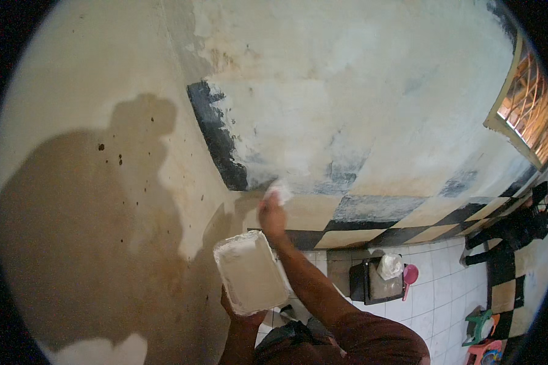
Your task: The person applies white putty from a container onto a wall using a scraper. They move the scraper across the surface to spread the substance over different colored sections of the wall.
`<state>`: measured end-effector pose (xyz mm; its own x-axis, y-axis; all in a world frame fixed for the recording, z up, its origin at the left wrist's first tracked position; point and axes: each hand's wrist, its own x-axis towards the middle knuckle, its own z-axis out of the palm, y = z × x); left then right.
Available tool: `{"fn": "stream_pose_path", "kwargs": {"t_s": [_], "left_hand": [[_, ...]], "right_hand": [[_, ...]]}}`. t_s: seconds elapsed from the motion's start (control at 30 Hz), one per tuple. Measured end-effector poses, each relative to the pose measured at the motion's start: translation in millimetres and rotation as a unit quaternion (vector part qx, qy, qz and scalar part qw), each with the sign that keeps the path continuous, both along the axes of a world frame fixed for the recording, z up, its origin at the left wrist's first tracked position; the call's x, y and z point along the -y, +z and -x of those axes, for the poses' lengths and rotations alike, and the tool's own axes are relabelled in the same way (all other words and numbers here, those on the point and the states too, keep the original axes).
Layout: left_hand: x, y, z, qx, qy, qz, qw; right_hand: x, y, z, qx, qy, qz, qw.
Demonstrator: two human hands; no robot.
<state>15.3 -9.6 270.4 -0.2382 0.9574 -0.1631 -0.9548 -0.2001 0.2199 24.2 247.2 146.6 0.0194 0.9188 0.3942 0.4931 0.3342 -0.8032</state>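
My left hand (pixel 243 314) supports a shallow rectangular tub (pixel 251 274) from below, its rim smeared with white; a smooth off-white paste fills it. Just above and right of the tub, my right hand (pixel 273 214) is closed against the wall, slightly blurred. A whitish, paste-coated piece (pixel 280 192) shows at its fingertips, too smeared to name. The checkered wall (pixel 371 210) carries black and cream squares low down. A thin white coat (pixel 323 131) covers much of it higher up, while a ragged dark patch (pixel 216 137) shows near the corner.
A plain stained wall (pixel 146 201) stands close on the left. On the white tiled floor (pixel 432 298) sits a dark box (pixel 362 281) with a white bag (pixel 390 266) and a pink dipper (pixel 410 274). Plastic stools (pixel 482 350) and a barred window (pixel 530 97) lie at right.
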Motion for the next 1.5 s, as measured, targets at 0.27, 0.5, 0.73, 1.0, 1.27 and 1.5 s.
{"fn": "stream_pose_path", "kwargs": {"t_s": [0.27,0.5,0.73,1.0,1.27,1.5], "left_hand": [[4,-15,4,0.026,0.009,-0.016,0.999],[8,-7,2,0.041,0.008,0.0,0.999],[2,7,-12,0.022,-0.029,-0.019,0.999],[15,0,1,0.027,0.017,0.008,0.999],[15,-12,0,0.018,-0.015,-0.028,0.999],[23,-26,12,0.026,0.038,0.022,0.999]], "right_hand": [[48,26,-32,-0.024,0.025,0.008,0.999],[-6,30,-133,-0.08,-0.331,-0.015,0.94],[-29,26,27,0.025,-0.036,-0.118,0.992],[54,37,8,-0.047,0.093,0.142,0.984],[-24,96,-18,-0.739,0.012,0.17,0.651],[19,214,-29,-0.715,0.074,0.172,0.673]]}}
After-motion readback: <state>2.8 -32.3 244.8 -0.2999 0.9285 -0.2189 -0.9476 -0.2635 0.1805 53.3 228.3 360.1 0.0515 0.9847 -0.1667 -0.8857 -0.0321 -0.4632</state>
